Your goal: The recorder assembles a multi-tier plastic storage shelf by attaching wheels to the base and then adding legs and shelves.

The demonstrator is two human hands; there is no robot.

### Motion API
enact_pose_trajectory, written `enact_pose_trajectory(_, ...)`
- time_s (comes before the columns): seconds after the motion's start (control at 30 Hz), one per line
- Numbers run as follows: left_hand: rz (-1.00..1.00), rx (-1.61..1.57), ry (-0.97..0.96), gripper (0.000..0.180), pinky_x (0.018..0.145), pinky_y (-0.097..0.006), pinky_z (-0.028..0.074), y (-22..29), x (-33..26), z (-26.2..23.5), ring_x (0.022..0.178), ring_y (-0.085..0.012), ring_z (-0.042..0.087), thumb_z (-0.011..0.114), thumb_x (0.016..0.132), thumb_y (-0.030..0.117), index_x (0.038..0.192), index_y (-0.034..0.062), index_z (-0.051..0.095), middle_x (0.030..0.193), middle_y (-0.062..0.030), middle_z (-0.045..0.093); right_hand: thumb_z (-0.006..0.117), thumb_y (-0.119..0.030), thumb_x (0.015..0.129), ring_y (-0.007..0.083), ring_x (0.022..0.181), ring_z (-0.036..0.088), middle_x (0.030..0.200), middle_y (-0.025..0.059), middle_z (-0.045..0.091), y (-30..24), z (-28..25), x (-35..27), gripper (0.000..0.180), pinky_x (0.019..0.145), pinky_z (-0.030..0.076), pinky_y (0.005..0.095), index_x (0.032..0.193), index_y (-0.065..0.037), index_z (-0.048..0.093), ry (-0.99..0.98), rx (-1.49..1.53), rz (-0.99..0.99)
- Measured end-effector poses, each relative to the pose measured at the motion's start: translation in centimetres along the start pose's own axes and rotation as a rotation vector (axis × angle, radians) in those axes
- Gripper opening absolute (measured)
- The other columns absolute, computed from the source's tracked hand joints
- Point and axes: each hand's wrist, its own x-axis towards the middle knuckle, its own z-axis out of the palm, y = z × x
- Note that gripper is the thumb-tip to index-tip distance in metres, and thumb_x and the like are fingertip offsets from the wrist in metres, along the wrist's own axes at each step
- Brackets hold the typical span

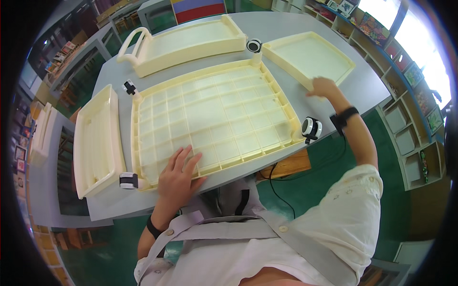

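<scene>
A large cream plastic base (205, 112) lies on the table with its ribbed grid side up and black-and-white caster wheels at its corners, one of them a caster (311, 128) at the near right. My left hand (179, 171) rests on the base's near edge, fingers spread over the grid, gripping nothing. At the right, my right hand (324, 88) is closed at the near corner of a shallow cream tray (310, 55). Its fingers curl at the rim, and their tips are partly hidden.
The grey table (362, 90) also carries a cream tray with a curved handle (191, 43) at the back and another long cream tray (98, 143) at the left. A wooden stool (286, 164) and a dark cable (272, 183) are below the near edge. Shelves (400, 126) line the right.
</scene>
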Motion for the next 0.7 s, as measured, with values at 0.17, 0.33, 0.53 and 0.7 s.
enact_pose_trajectory(0.17,-0.007,0.024,0.028,0.047,0.082,-0.036,0.045,-0.3,-0.2,0.8,0.11,-0.0274,0.045,0.064,0.068,0.032,0.11,0.0136,0.052,0.121,-0.008,0.045,0.066,-0.023,0.068,0.0273,0.103,0.05,0.108,0.0081,0.053,0.6,4.5,-6.6,0.054,0.086,0.038,0.041,0.115,-0.011,0.044,0.433,0.266,0.123)
enact_pose_trajectory(0.33,0.041,-0.01,0.151,0.049,0.076,-0.033,0.047,-0.8,-1.0,1.9,0.103,-0.0238,0.05,0.069,0.062,0.024,0.108,0.0145,0.054,0.115,-0.0052,0.051,0.062,-0.015,0.069,0.0284,0.109,0.044,0.112,0.011,0.05,0.4,6.5,-8.2,0.052,0.091,0.033,0.0423,0.118,-0.01,0.043,0.725,0.455,-0.008)
enact_pose_trajectory(0.53,-0.047,0.181,0.258,0.044,0.075,-0.031,0.045,-1.9,-4.1,0.5,0.092,-0.021,0.054,0.069,0.061,0.018,0.103,0.0113,0.056,0.107,-0.0022,0.055,0.063,-0.018,0.07,0.0333,0.111,0.04,0.115,0.0153,0.047,-6.3,7.1,-15.4,0.052,0.093,0.032,0.0377,0.117,-0.004,0.044,0.689,0.704,-0.522)
enact_pose_trajectory(0.7,0.047,0.242,0.284,0.037,0.071,-0.031,0.043,-3.8,-5.6,-0.7,0.085,-0.0193,0.054,0.065,0.065,0.015,0.1,0.01,0.057,0.101,-0.0013,0.058,0.072,-0.019,0.064,0.0351,0.098,0.047,0.108,0.0156,0.049,-9.1,7.3,-17.9,0.057,0.086,0.037,0.0356,0.112,-0.002,0.046,0.613,1.018,-0.443)
